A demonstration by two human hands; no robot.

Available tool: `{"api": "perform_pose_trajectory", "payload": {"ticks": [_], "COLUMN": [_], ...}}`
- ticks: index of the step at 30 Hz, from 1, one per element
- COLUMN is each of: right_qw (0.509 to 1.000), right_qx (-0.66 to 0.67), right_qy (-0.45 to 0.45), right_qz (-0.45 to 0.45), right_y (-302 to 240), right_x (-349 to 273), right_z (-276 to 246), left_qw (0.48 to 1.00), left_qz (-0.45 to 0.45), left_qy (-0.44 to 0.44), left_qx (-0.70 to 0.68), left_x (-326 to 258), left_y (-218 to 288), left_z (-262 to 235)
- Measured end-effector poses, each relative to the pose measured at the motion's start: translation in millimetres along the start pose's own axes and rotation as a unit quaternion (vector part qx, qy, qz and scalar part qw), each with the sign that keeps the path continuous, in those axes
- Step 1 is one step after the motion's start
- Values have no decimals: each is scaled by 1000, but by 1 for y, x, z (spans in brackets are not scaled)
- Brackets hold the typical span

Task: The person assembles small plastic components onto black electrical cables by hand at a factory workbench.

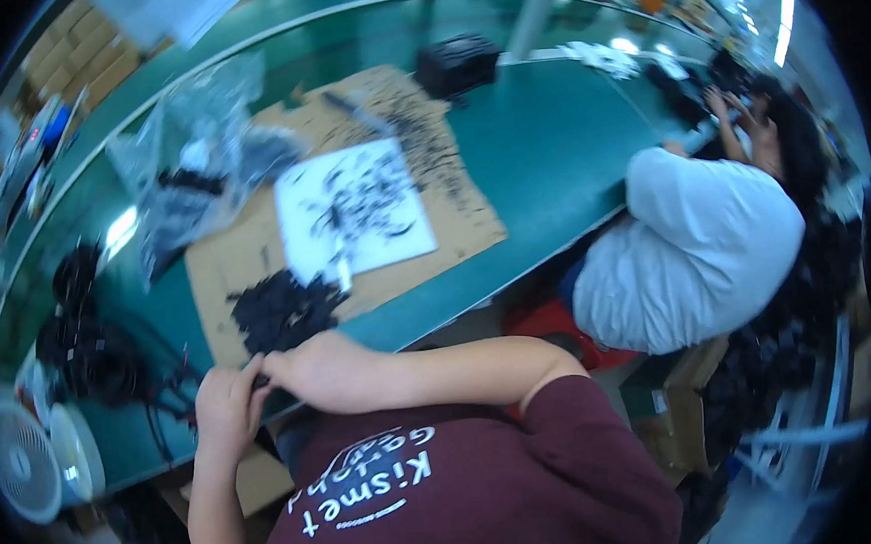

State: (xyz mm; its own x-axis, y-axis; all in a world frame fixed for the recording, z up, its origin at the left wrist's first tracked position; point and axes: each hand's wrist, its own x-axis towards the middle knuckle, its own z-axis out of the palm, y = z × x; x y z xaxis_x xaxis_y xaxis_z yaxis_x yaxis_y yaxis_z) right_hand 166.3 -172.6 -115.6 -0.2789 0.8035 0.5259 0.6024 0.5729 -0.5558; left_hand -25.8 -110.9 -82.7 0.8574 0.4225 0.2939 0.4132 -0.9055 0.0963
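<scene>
**Both hands pinched together at the bench edge, beside the heap of small black parts**

The person's left hand (227, 409) and right hand (324, 371) meet at the near edge of the green workbench (538, 156). Fingertips come together around something small and dark; both hands look curled in a pinch, but what exactly sits between them is too small and blurred to tell. The hands are held low and close to the body, probably so the fine piece stays steady and in plain sight.

Just beyond the fingers lies a pile of black parts (280, 313), resting on a brown cardboard sheet (245, 259). The pile sits at the sheet's near end, within easy reach of both hands. Farther up the cardboard is a white paper sheet (352, 209) with more black bits scattered thinly over it, seemingly spread out so single pieces can be seen against the pale ground.

Left of the hands, a tangle of black cables (96, 353) lies on the bench, with strands running toward the left hand. Clear plastic bags (189, 157) are pushed to the far left of the cardboard. A white fan (28, 456) stands at the bench's left corner. A black box (456, 63) sits far back. A co-worker in a white shirt (703, 246) leans over the bench to the right, hands well apart from the wearer's.
</scene>
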Motion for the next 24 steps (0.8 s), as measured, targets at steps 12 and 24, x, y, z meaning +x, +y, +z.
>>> {"api": "perform_pose_trajectory", "payload": {"ticks": [12, 24], "right_qw": [991, 987], "right_qx": [-38, -112], "right_qy": [-116, -102], "right_qz": [57, 60], "right_y": [-11, 65], "right_x": [-50, 32], "right_z": [-17, -56], "left_qw": [996, 881], "left_qz": [-26, -294], "left_qy": [20, 95], "left_qx": [-81, -359], "left_x": [-35, -9], "left_y": [36, 18], "left_z": [26, -3]}}
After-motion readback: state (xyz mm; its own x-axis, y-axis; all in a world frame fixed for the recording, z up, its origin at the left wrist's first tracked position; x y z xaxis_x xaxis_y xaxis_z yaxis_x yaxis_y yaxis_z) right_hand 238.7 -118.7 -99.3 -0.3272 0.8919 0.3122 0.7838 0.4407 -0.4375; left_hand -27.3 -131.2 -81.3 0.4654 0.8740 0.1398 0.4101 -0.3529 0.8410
